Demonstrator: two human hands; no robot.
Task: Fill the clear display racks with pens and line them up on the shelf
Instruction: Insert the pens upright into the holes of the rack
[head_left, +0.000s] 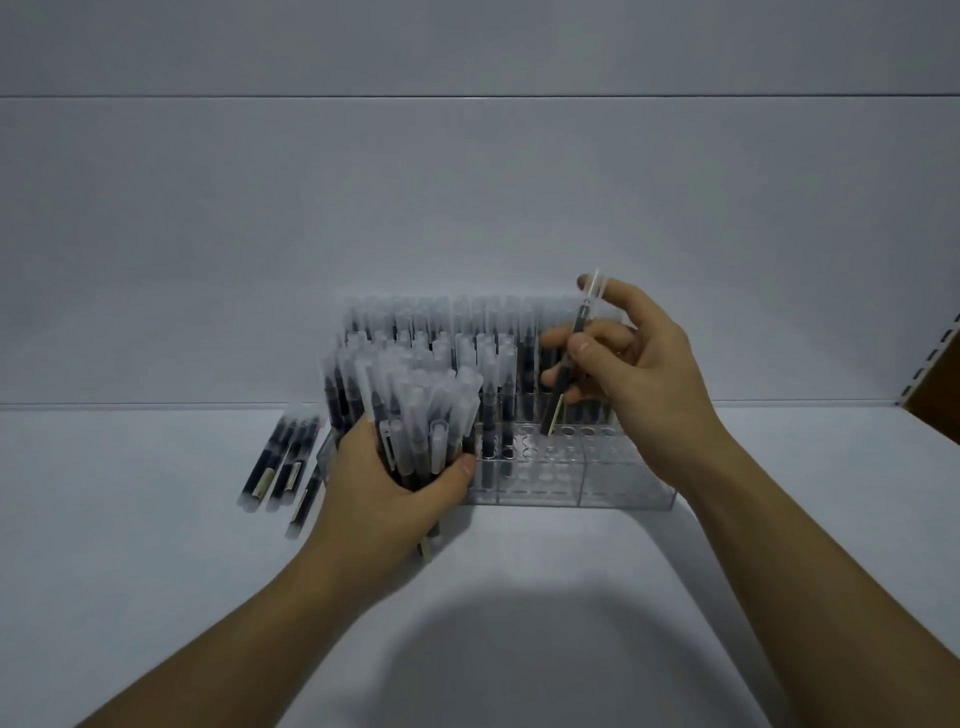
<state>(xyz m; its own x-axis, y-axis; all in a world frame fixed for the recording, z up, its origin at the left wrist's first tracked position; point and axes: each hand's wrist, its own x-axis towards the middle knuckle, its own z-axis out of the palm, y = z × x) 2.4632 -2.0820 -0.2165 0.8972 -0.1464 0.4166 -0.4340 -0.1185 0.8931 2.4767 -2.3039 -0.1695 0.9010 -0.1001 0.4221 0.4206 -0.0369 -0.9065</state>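
So the setup is a plain white shelf (519, 597) with a white back panel (467, 234) behind it, pretty dim lighting, and a shadow falling across the front of the shelf. Far right there's a slotted upright (930, 364) with something brown behind it. The clear rack (597, 478) sits in the middle near the back panel, its back rows and left side packed with upright pens (441, 332), while the front right holes are open. Left hand (395, 493) is wrapped tight around a fat bundle (415, 415) of pens, caps up, right in front of the rack's left end. Right hand (639, 374) pinches one pen (563, 374) between thumb and fingers, tilted, its lower end just over the open holes. A few loose pens (280, 462) lie flat on the shelf left of the rack. Each has a little pale label, but it's way too blurry to read any writing or brand.
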